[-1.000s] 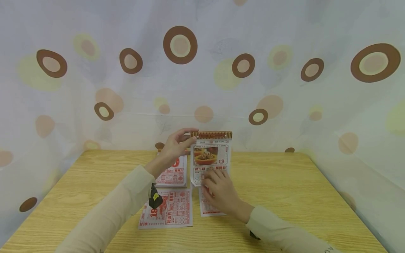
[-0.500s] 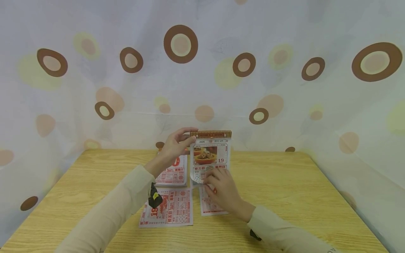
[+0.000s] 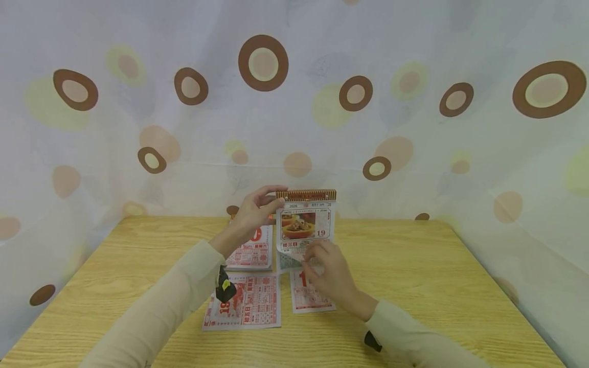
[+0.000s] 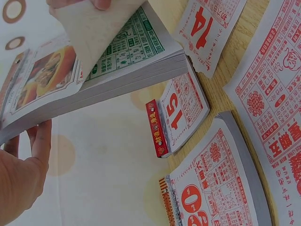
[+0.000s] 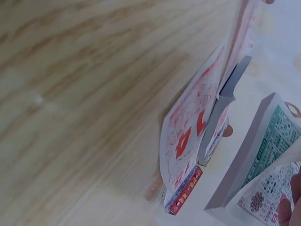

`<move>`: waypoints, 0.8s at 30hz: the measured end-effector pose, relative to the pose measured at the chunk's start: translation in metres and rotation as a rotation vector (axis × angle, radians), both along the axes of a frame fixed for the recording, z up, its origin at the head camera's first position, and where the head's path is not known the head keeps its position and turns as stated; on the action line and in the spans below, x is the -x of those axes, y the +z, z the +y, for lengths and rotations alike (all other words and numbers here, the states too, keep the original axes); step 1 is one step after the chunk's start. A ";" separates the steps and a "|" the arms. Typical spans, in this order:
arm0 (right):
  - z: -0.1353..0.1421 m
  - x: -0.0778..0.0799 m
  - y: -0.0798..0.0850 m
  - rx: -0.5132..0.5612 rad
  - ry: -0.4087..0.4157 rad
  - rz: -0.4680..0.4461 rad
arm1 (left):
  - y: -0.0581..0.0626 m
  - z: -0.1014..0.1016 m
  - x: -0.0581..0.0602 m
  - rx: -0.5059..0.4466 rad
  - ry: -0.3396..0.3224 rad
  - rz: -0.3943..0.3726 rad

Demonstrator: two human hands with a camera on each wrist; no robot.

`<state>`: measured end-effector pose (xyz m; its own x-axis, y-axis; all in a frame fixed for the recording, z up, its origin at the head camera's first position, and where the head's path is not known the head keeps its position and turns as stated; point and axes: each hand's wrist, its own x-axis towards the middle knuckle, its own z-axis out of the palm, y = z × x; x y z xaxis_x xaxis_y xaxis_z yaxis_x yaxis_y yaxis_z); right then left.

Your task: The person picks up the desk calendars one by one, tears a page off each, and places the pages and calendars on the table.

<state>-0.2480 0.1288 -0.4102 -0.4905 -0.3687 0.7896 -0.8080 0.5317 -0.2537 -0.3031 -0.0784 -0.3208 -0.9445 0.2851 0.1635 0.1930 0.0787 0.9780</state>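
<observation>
A thick tear-off calendar [image 3: 299, 225] with a striped brown-gold binding is raised above the table, its front page showing a food picture and 19. My left hand [image 3: 250, 212] grips it at the upper left corner, thumb in front and fingers behind. With thumb and fingers, my right hand [image 3: 333, 273] pinches the lower part of the top page [image 4: 91, 35]. That page curls upward, baring a green-printed page [image 4: 134, 44] beneath. In the right wrist view, the lifted page [image 5: 263, 193] bends toward my fingertips at the frame's right edge.
Behind my left forearm lies another calendar [image 3: 250, 250] with red print. A loose red-printed sheet [image 3: 262, 301] is nearer me, and a sheet numbered 14 [image 4: 209, 28] lies right of it. A red-bound calendar [image 4: 183, 106] shows 15. Patterned cloth [image 3: 294, 128] hangs behind the wooden table [image 3: 414, 266].
My right hand has lifted the page's lower edge and moved slightly right, so the page curls further and the green print below shows more. My left hand keeps its hold.
</observation>
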 end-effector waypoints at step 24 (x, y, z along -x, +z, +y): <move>0.006 -0.021 0.055 0.248 0.079 -0.183 | 0.000 0.000 -0.001 -0.004 0.010 -0.019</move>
